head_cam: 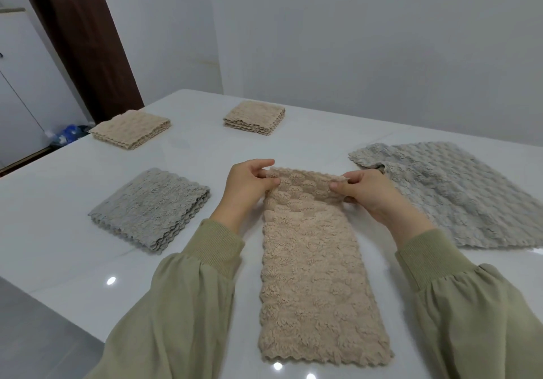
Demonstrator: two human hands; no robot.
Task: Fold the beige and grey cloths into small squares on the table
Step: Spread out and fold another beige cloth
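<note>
Both hands, the left hand (249,184) and right hand (363,192), pinch the far corners of the beige strip (311,275) lying lengthwise on the near bench (58,231), and should draw that edge nearward, corners matched, to form a square.

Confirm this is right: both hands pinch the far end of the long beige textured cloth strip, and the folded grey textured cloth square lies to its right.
Not quite. The head view shows the folded grey textured cloth square lying to the left of the long beige textured cloth strip. The rest holds: the left hand and right hand both pinch its far end.
</note>
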